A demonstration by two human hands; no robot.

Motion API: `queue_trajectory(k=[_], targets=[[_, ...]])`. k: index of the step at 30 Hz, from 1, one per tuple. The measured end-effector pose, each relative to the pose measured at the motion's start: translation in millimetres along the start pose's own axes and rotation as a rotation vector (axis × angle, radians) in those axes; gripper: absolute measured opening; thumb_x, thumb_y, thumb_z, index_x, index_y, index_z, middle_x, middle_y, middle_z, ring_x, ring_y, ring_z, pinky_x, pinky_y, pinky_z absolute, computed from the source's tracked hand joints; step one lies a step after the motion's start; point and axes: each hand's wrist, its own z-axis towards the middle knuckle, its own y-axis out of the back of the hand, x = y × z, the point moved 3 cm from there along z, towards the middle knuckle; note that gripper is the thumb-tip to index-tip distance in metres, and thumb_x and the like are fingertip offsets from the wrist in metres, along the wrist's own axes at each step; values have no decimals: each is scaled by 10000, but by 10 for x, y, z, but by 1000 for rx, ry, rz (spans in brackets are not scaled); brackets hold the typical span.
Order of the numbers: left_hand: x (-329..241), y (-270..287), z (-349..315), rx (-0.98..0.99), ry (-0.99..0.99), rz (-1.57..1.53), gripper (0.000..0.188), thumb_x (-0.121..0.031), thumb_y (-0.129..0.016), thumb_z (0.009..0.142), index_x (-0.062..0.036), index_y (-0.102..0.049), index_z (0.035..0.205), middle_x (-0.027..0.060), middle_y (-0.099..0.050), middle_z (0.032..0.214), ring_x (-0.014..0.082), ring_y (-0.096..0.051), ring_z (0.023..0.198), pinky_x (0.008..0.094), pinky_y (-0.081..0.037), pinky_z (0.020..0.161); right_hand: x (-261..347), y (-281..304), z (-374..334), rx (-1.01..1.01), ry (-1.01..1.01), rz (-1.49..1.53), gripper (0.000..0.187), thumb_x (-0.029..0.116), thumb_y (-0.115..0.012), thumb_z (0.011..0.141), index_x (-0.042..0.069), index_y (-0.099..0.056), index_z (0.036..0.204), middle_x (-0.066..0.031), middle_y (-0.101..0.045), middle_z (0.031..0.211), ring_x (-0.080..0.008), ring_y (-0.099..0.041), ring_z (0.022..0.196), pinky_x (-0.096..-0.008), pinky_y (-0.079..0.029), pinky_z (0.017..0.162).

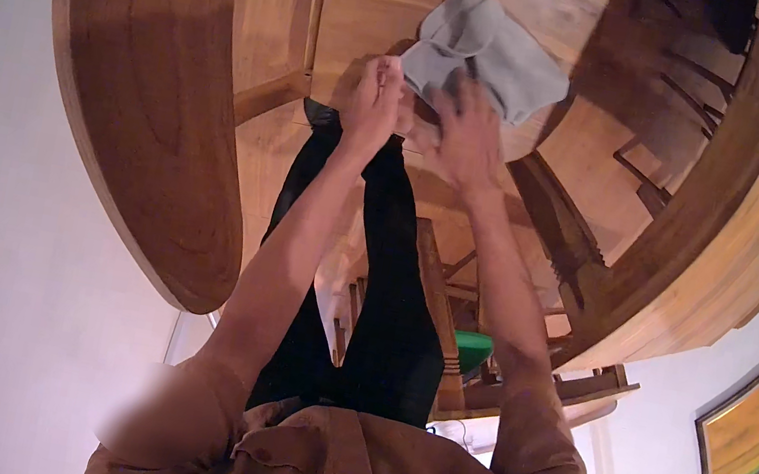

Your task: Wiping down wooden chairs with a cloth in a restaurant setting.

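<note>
A light grey cloth item (522,64), with a curved band or fold across its left part, lies on the round wooden tabletop in front of me. My left hand (375,106) is at the near left corner of this cloth, its fingers closed on the edge there. Over the near side of the cloth is my right hand (468,136), its fingers smeared by motion. Whether they grip the fabric I cannot tell. A dark patch shows on the cloth beside the right fingertips.
A curved wooden panel (147,84) rises on my left. Another wooden piece with a thick rim (700,202) curves along my right. Dark chair legs (688,99) stand beyond the table. Below are wooden furniture parts and a green object (471,352). A framed picture (754,445) hangs at right.
</note>
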Motion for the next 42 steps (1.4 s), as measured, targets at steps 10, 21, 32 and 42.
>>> queue_trajectory(k=[10,21,32,42], targets=[[640,1074,-1902,154,119,42,310,-176,-579,998,-24,-545,1267,82,-653,1105,123,-603,963,286,-494,846,-637,508,1802,-616,-455,-434,819,662,-525,846,181,-372,1492,-268,-253,1547,-485,-243,1395,-630,-164,1126],[-1547,2112,-2218,-513,-340,-340,785,-571,-457,981,-81,-170,1522,178,-486,1376,316,-475,1292,452,-361,1115,-85,-128,1597,-499,-16,-416,477,331,-541,912,151,-565,1353,-145,-442,1489,-333,-362,1403,-534,-242,1160],[-1741,1765,-2124,-473,-379,689,676,-202,-489,998,5,-119,1525,225,-189,1570,354,-200,1460,468,-176,1188,254,-645,1006,-25,286,-202,572,386,-540,921,197,-448,1452,-149,-215,1605,-362,-219,1464,-522,-131,1197],[-1733,1671,-2018,-483,-330,553,619,-171,-438,1025,-16,-113,1529,225,-183,1570,359,-218,1452,477,-201,1183,718,-282,2469,-428,64,-554,581,373,-562,889,246,-461,1446,-146,-307,1571,-355,-272,1446,-533,-243,1139]])
